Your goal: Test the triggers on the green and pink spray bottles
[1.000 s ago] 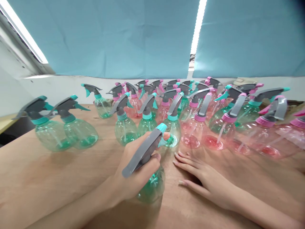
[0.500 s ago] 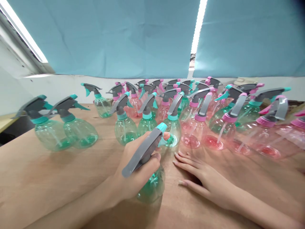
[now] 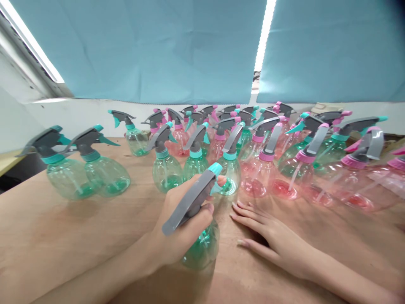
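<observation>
Left hand (image 3: 182, 240) grips a bulbous, translucent spray bottle (image 3: 203, 248); right hand (image 3: 272, 231) lies spread on grained tabletop (image 3: 123, 215).

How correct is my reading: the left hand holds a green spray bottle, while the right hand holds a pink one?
One part is wrong: the right hand holds no bottle. The head view shows it resting on the table, fingers spread. The left hand does hold a green spray bottle.

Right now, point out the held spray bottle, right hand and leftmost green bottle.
Held spray bottle (image 3: 191, 202), head view: grey sprayer top.
Right hand (image 3: 281, 236), head view: back of hand.
Leftmost green bottle (image 3: 63, 179), head view: see-through body.
</observation>
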### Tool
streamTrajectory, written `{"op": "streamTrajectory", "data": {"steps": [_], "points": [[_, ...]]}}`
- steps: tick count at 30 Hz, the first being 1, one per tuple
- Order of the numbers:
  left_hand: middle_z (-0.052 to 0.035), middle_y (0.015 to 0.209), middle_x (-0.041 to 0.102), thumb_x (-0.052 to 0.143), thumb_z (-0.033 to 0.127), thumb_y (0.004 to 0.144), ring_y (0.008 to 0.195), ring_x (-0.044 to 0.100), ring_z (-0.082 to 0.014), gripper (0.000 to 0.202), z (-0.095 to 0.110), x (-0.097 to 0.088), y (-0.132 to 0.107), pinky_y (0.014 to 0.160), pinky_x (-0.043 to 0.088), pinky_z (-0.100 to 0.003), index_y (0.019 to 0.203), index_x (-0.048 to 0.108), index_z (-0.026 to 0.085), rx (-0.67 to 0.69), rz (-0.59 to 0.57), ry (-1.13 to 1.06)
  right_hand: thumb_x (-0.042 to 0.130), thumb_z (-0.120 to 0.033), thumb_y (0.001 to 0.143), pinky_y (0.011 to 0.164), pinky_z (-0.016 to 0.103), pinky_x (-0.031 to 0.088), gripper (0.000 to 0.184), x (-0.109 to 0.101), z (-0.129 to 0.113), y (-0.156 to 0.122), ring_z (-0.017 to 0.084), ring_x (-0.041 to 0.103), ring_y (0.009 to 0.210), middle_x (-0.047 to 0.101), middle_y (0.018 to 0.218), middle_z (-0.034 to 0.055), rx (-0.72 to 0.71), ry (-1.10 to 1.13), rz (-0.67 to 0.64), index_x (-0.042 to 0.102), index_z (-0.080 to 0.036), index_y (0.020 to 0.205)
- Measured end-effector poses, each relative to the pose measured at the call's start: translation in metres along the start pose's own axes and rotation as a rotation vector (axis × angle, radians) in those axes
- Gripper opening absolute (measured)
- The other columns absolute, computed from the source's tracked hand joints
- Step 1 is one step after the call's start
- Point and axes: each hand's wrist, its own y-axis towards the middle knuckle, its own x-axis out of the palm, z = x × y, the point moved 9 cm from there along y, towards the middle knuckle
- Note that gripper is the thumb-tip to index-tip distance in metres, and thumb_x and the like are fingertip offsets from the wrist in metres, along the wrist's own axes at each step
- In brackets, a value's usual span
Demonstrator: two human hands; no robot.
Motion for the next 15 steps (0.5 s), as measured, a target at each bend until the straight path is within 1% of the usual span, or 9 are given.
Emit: {"op": "streamTrajectory", "data": {"steps": [6, 12, 15], "points": [[0.0068, 0.060, 0.028, 0.049, 0.016, 0.074, 0.050, 0.025, -0.0130, 0.032, -0.0024, -0.0001, 0.0004, 0.047, 0.031, -0.025, 0.102, 0.059, 0.025, -0.014, -0.006, 0.002, 0.048, -0.051, 0.095, 0.116, 0.049, 0.029, 0.057, 0.0002, -0.0001, 0.0001, 0.027, 0.031, 0.142, 0.036, 0.154, 0.0046, 0.003, -0.003, 0.000, 0.041, -0.027, 0.147], [0.0067, 0.062, 0.028, 0.048, 0.016, 0.074, 0.051, 0.025, -0.0126, 0.031, -0.0022, 0.0012, 0.0001, 0.048, 0.030, -0.025, 0.101, 0.060, 0.024, -0.023, -0.008, -0.004, 0.048, -0.052, 0.095, 0.116, 0.050, 0.028, 0.058, 0.0011, 0.0005, 0.0003, 0.027, 0.030, 0.143, 0.036, 0.154, 0.0052, 0.010, -0.016, -0.013, 0.042, -0.026, 0.146], [0.0070, 0.061, 0.030, 0.048, 0.016, 0.074, 0.051, 0.026, -0.0122, 0.035, -0.0037, 0.0020, -0.0006, 0.048, 0.029, -0.024, 0.107, 0.060, 0.023, -0.029, -0.013, -0.026, 0.049, -0.052, 0.095, 0.116, 0.051, 0.028, 0.058, -0.0001, 0.0003, -0.0003, 0.028, 0.031, 0.142, 0.037, 0.154, 0.0053, 0.004, 0.002, 0.004, 0.041, -0.027, 0.146]]}}
